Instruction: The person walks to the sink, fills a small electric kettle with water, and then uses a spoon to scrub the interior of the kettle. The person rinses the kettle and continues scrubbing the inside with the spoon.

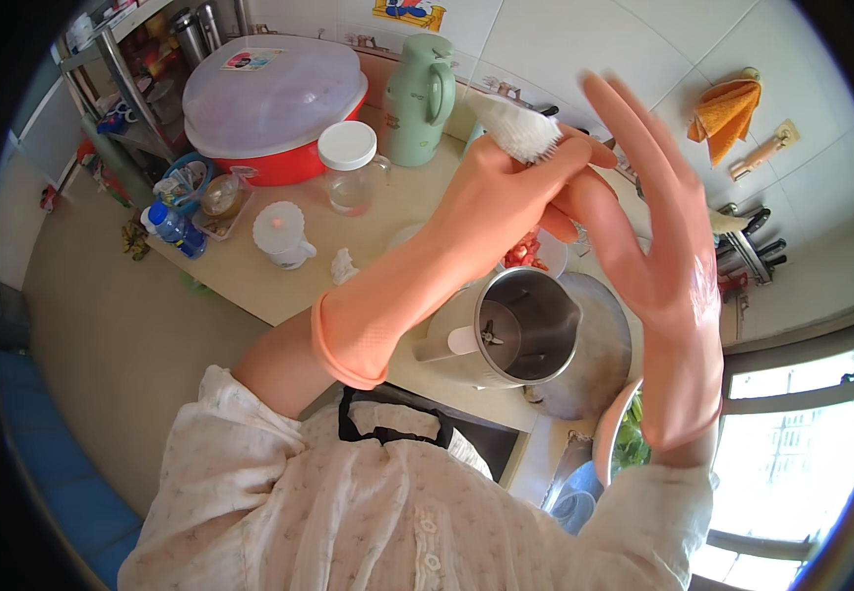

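Both my hands wear peach-coloured rubber gloves and are raised above the counter. My left hand (515, 192) is closed around a white, ridged object (519, 129) with a frayed or bristly edge; what it is cannot be made out. My right hand (652, 221) has its long fingers spread upward and blurred. Its thumb meets the left hand's fingers, where the contact is partly hidden. Below them stands a blender jug (526, 325) with a steel interior, its blade (492, 334) visible at the bottom. Behind the jug, a bowl (558, 255) of chopped red pieces (524, 253) is partly covered by my left hand.
A round chopping board (604, 347) lies right of the jug, near a bowl of green leaves (632, 439). Further back stand a lidded red container (272, 159), a green thermos jug (418, 103), a glass jar (349, 177) and a lidded white cup (281, 236). Knives (755, 244) hang at right.
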Tool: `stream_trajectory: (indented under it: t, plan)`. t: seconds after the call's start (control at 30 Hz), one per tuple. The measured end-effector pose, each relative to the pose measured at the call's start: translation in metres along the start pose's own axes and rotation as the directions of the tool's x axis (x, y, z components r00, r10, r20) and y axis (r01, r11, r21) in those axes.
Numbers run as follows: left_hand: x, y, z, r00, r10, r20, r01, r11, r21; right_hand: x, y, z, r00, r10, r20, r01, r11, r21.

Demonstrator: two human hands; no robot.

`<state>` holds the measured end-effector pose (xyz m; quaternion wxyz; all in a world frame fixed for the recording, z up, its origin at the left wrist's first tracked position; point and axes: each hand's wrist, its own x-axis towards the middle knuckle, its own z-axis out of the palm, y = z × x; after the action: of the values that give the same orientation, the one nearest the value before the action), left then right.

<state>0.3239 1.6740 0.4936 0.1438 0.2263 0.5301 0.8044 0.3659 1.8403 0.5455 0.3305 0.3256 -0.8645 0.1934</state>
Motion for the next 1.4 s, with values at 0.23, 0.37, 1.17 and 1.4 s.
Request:
stream_trajectory:
  t: [0.23, 0.37, 1.17, 1.4]
  plan:
    - [-0.01, -0.015, 0.019, 0.923, -0.201, 0.329, 0.351, 0.792, -0.5, -0.105, -0.035, -0.04, 0.66, 0.716, 0.229, -0.745, 0.663, 0.072]
    - [-0.04, -0.045, -0.022, 0.955, -0.209, 0.21, 0.242, 0.959, -0.146, -0.084, -0.05, -0.081, 0.764, 0.596, 0.248, -0.55, 0.802, -0.235]
    - [-0.115, -0.151, -0.013, 0.947, -0.109, 0.303, -0.084, 0.824, 0.561, -0.107, -0.037, -0.04, 0.118, 0.845, 0.522, -0.162, 0.535, -0.829]
    - [-0.115, -0.157, -0.001, 0.909, -0.163, 0.383, -0.103, 0.803, 0.587, -0.095, -0.065, -0.029, -0.235, 0.97, 0.061, -0.434, -0.048, -0.9]
